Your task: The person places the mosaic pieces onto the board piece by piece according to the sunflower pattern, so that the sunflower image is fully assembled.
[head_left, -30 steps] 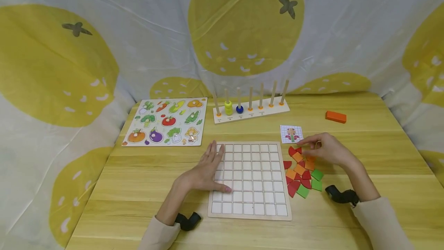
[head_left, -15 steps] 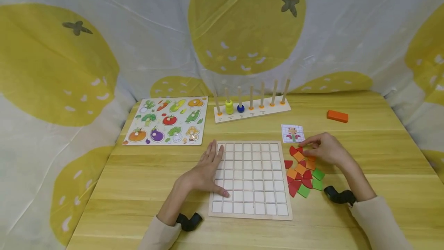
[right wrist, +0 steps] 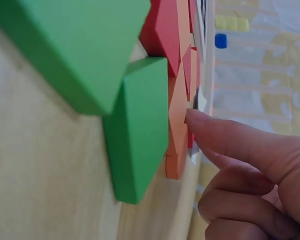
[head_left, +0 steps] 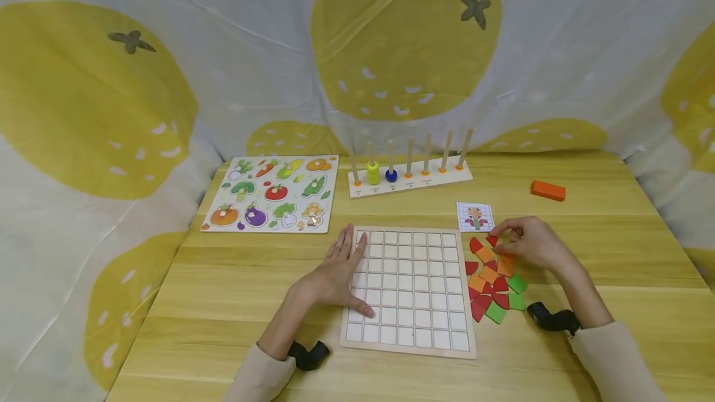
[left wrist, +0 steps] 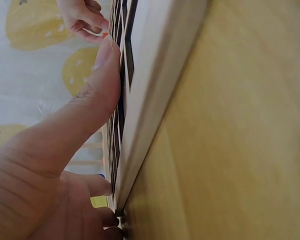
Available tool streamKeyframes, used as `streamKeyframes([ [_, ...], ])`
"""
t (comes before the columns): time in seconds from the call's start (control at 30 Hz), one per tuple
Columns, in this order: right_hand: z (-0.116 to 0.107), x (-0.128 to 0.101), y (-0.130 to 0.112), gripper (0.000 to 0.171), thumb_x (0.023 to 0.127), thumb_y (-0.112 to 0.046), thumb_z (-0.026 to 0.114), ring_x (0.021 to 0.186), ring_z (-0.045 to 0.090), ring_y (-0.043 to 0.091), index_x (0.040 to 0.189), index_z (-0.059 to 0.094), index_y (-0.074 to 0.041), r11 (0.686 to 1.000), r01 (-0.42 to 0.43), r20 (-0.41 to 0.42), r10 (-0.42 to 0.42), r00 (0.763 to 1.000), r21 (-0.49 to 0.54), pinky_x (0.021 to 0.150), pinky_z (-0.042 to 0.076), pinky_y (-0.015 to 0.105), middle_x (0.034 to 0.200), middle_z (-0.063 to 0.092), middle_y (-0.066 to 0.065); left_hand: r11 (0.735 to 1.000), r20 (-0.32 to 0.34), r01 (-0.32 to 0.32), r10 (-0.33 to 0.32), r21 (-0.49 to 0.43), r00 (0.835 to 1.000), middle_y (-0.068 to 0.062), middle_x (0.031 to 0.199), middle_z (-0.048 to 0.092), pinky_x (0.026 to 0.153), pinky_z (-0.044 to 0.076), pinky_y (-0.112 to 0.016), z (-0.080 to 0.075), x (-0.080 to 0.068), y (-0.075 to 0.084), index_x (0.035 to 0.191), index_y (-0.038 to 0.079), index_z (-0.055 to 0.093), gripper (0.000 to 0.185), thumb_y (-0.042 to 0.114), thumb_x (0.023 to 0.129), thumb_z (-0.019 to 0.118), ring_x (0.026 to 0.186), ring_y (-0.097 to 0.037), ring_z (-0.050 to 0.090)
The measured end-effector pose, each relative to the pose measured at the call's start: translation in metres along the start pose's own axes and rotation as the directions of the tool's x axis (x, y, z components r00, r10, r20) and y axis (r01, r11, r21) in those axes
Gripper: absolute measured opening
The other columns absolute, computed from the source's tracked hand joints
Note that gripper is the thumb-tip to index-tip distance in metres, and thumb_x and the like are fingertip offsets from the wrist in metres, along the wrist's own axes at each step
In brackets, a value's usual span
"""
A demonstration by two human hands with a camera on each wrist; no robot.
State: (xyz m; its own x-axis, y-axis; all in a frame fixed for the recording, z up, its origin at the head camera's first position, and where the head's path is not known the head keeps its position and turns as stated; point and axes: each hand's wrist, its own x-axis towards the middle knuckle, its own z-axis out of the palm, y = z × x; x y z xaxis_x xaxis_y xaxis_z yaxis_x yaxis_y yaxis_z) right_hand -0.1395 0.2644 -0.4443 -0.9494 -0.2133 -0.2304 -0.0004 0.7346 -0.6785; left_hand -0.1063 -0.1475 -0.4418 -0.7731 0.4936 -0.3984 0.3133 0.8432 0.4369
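Observation:
My left hand (head_left: 329, 275) lies spread on the left edge of a wooden grid board (head_left: 410, 352) with white squares. In the left wrist view its thumb (left wrist: 97, 90) rests along the board's top. At the upper end of a pile of flat coloured pieces, my right hand (head_left: 530, 242) pinches a small red piece (head_left: 491, 241) between thumb and index finger. Close by in the pile lie orange squares (head_left: 485, 255), red quarter-round pieces (head_left: 481, 308) and green squares (head_left: 495, 312). The right wrist view has the thumb (right wrist: 225, 137) partly hiding the red piece.
A pattern card (head_left: 475, 217) lies just above the pile. Farther back stand a peg rack (head_left: 410, 186) with yellow and blue rings, and a vegetable puzzle board (head_left: 268, 209) at left. An orange block (head_left: 548, 190) sits at the back right.
The small red piece has shifted slightly right, opening a gap from the red piece beside it. My left hand stays on the board. The whole head view has shifted a little.

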Motion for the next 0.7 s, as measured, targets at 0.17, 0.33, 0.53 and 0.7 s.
streamKeyframes([
  [0.17,0.0021,0.001,0.0002,0.024,0.087,-0.018,0.083,0.063,0.04,0.015,0.105,0.077,-0.004,1.0,-0.009,-0.007,0.009,1.0,0.011,0.056,0.029,0.029,0.066,0.043,-0.001,1.0,0.004,-0.004,0.004,0.002,1.0,-0.019,0.169,-0.028,0.133,0.001,-0.05,0.0002,-0.0006,-0.0007,0.166,0.008,-0.009,0.148,0.059,0.069,0.091,0.16,-0.033,-0.022],
  [0.33,0.002,0.0013,-0.0002,0.021,0.088,-0.015,0.081,0.061,0.038,0.014,0.104,0.078,-0.003,1.0,-0.016,-0.009,0.016,1.0,-0.002,0.055,0.028,0.028,0.064,0.041,-0.002,1.0,0.006,-0.004,0.004,0.001,1.0,-0.018,0.169,-0.028,0.133,0.002,-0.051,0.0004,-0.0007,-0.0019,0.165,0.007,-0.01,0.15,0.06,0.069,0.091,0.16,-0.033,-0.022],
  [0.53,-0.0005,0.0008,0.0008,0.023,0.088,-0.016,0.082,0.062,0.039,0.015,0.106,0.076,-0.002,0.999,-0.006,-0.016,0.005,1.0,-0.034,0.054,0.029,0.027,0.066,0.042,-0.001,1.0,0.003,-0.007,0.007,-0.011,1.0,-0.019,0.169,-0.028,0.133,0.002,-0.051,0.0007,-0.001,-0.0023,0.165,0.007,-0.01,0.15,0.059,0.069,0.092,0.16,-0.034,-0.021],
  [0.7,-0.0027,-0.0013,0.0034,0.027,0.087,-0.018,0.084,0.061,0.038,0.015,0.106,0.076,-0.002,0.999,-0.013,-0.024,0.012,1.0,-0.032,0.053,0.028,0.027,0.065,0.042,-0.001,1.0,0.005,-0.011,0.011,-0.015,1.0,-0.019,0.169,-0.028,0.133,0.001,-0.051,0.0003,-0.0013,-0.0013,0.165,0.006,-0.01,0.149,0.058,0.069,0.091,0.16,-0.035,-0.021],
])
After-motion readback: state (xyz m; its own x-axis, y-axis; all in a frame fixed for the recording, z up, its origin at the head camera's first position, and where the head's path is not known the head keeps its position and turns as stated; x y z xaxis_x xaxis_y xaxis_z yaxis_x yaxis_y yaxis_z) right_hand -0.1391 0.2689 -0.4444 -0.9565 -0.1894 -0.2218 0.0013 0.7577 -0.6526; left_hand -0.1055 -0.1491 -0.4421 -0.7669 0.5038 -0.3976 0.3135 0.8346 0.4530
